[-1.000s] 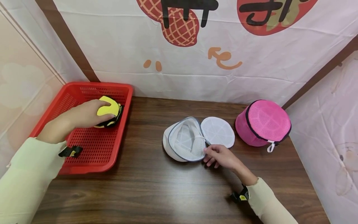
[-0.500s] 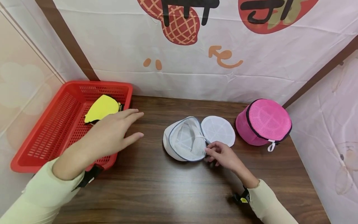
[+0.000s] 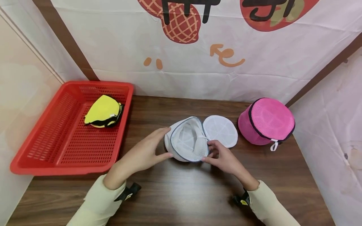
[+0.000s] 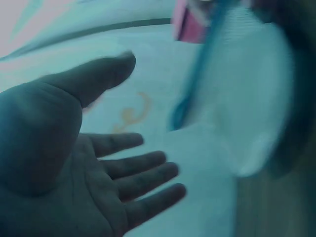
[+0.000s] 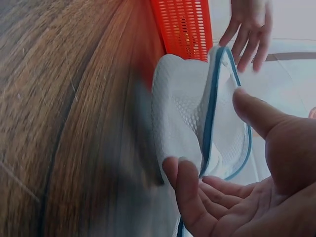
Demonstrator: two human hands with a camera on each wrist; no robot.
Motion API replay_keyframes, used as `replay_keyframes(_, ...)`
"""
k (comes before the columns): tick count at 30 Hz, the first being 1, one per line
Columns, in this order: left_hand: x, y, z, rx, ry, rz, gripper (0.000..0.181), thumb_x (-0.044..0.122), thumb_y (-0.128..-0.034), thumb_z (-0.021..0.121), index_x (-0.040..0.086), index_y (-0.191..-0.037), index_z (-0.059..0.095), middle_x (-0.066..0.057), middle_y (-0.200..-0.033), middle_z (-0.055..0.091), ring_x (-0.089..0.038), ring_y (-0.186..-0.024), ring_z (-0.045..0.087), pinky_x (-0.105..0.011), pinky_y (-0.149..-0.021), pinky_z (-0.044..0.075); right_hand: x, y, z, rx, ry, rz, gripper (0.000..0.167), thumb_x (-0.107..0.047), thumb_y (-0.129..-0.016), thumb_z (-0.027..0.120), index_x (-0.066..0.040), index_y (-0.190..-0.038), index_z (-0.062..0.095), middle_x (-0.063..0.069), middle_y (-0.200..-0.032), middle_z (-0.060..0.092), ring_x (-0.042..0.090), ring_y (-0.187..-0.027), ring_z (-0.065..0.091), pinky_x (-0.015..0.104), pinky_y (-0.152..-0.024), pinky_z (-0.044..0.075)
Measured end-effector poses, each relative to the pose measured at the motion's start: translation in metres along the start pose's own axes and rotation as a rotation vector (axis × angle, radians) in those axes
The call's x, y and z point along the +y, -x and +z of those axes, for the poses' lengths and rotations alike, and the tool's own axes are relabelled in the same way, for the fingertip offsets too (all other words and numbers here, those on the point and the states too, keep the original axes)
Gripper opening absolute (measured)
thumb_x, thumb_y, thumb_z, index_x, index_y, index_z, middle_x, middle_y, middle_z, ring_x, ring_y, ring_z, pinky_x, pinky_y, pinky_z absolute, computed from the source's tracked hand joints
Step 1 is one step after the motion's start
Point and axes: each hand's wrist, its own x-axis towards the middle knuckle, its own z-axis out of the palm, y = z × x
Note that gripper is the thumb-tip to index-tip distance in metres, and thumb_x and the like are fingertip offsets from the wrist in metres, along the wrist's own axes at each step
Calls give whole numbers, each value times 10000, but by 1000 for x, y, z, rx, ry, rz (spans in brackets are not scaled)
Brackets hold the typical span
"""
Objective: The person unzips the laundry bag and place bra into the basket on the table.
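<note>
A white mesh laundry bag (image 3: 173,146) with a blue-grey zip edge stands on the table, its round lid (image 3: 220,131) folded back to the right. My right hand (image 3: 223,157) holds the bag's right rim, thumb at the front edge and fingers on the outside. Just left of the bag, my left hand (image 3: 147,150) has its fingers extended and thumb spread. In the left wrist view that palm is bare, with the blurred bag (image 4: 247,98) beside it. Whether the left fingertips touch the bag, I cannot tell.
A red plastic basket (image 3: 68,171) sits at the left, holding a yellow cup-shaped fabric piece (image 3: 103,110) with black trim. At the back right stands a pink mesh laundry bag (image 3: 271,121), lid on. A printed cloth wall (image 3: 183,81) borders the wooden table (image 3: 181,194).
My left hand has let go of the yellow fabric piece in the basket and moved right to the white bag. My right thumb has shifted along the rim, spreading from the fingers.
</note>
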Motion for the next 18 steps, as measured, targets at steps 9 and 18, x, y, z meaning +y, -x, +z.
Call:
replay_keyframes(9, -29, -22, 51, 21, 143, -26, 1125, 304, -835, 867, -16, -1609, 116, -214, -1649, 232, -357, -1512, 247, -523, -1203, 276, -5, -4, 13, 75, 109, -65, 853, -203, -785, 905, 76, -1438, 433, 133, -1162, 656, 231, -973, 676, 475, -928, 521)
replay_keyframes(18, -29, -31, 72, 143, 201, -86, 1174, 261, -847, 859, -56, -1595, 11, -267, -1628, 240, -378, -1486, 290, -513, -1204, 278, -9, -11, 17, 143, 117, -28, 730, -219, -832, 868, 33, -1412, 503, 133, -1144, 674, 228, -966, 684, 430, -893, 545)
